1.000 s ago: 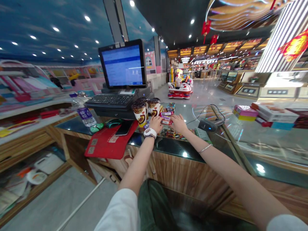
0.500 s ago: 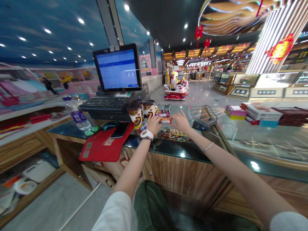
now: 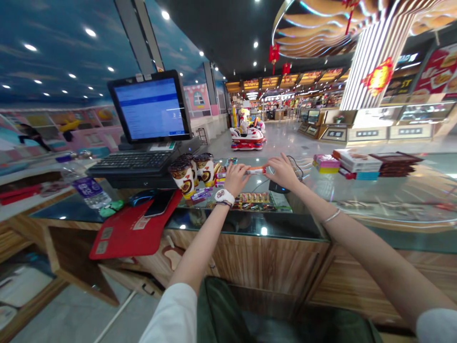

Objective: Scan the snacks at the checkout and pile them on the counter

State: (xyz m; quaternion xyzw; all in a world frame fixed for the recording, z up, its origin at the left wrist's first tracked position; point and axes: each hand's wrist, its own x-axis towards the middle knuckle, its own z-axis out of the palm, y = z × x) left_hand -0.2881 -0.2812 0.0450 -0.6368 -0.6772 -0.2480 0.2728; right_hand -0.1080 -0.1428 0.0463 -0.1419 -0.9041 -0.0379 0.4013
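Both my hands hold one small orange-and-white snack bar (image 3: 256, 170) above the glass counter (image 3: 250, 220), one at each end. My left hand (image 3: 236, 177), with a white watch on its wrist, pinches the bar's left end. My right hand (image 3: 283, 170), with a thin bracelet, pinches the right end. Just left of my left hand stand three brown-and-white lidded cups (image 3: 193, 172) beside a small stack of snack bars (image 3: 220, 175). More wrapped sweets (image 3: 254, 198) lie on the glass below my hands. A black barcode scanner (image 3: 276, 187) sits partly hidden under my right hand.
A till screen (image 3: 150, 110) and keyboard (image 3: 131, 163) stand at the left, with a phone (image 3: 159, 203) on a red mat (image 3: 130, 227), a mouse (image 3: 140, 197) and a water bottle (image 3: 89, 190). Boxes (image 3: 357, 164) are stacked on the counter at the right. A kiddie ride (image 3: 247, 137) stands in the hall beyond.
Both hands have lifted the snack bar off the pile and carried it up and to the right. My head has turned right, so the till now sits further left.
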